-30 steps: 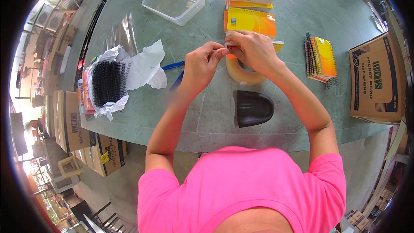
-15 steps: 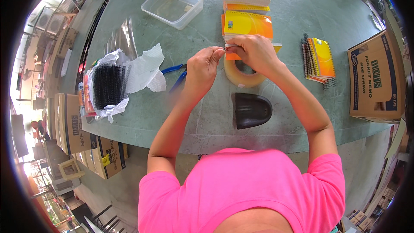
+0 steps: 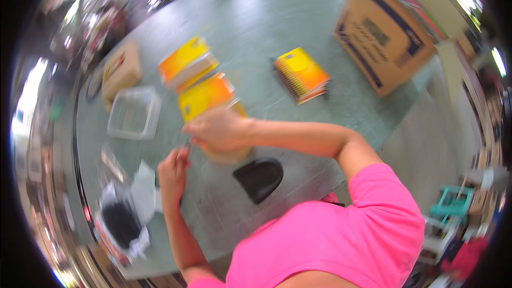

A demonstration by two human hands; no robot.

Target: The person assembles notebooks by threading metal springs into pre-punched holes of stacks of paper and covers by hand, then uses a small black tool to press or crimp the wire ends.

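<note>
Block [image 3: 258,180]: black, on the table [image 3: 314,169] in front of you; keep both forearms clear of it.
Tape roll [image 3: 229,156]: lies partly under your right hand and wrist; avoid nudging it.
Right hand [image 3: 218,128]: fingers curled downward at the near notebooks; blur hides whether they grasp anything.
Left hand [image 3: 173,176]: thumb and forefinger drawn together, nearer you and to the left; what they grasp, if anything, cannot be told.
Sliver [image 3: 188,141]: dark, between your hands, too blurred to identify. This looks like fine fingertip work: steady one side, move the other in small amounts.
Near notebooks [image 3: 202,98]: yellow and orange, just beyond your right hand; do not lean on them, or the stack may slip.
Side notebooks [image 3: 301,74]: to the right, apart from your hands.
Coils [image 3: 121,221]: black, in white paper, at left.
Tub [image 3: 134,113]: clear, left of the near notebooks.
Far notebooks [image 3: 186,61]: behind the near stack.
Carton [image 3: 373,37]: brown, far right.
</note>
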